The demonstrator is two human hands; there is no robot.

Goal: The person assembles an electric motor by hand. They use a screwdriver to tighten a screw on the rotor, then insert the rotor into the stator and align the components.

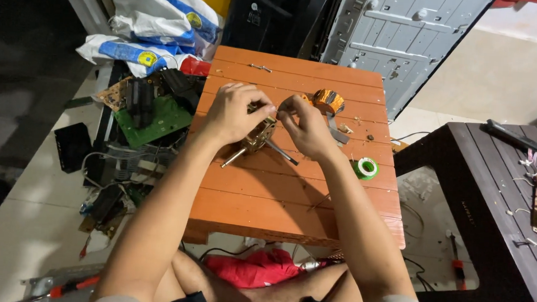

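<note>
Seated at a low orange slatted worktop (290, 207), both hands raised just above its middle. Left hand (232, 112) curled over the top of a small brass-coloured motor core (258, 135), fingers (254, 101) clenched on its upper edge. Right hand (309, 127) close beside, fingertips pinched at the same upper edge of the core, nearly touching the left thumb; whether pinching wire or the core itself, cannot tell. Steel shaft (281, 151) sticking out both sides of the core, tilted, lower end pointing toward the left forearm. Just behind the right hand, a roll of orange copper-coloured tape (328, 101) lying on the worktop, a grey strip trailing from it. Near the right wrist, a small green-and-white reel (365, 168). Two small screws (260, 67) near the far edge. Left of the worktop on the floor, a green circuit board (160, 119) among black parts and cables. Beyond, white-and-blue sacks (156, 16). To the right, a dark slatted table (498, 200) with small parts. Red cloth (253, 270) under the worktop by the knees.
</note>
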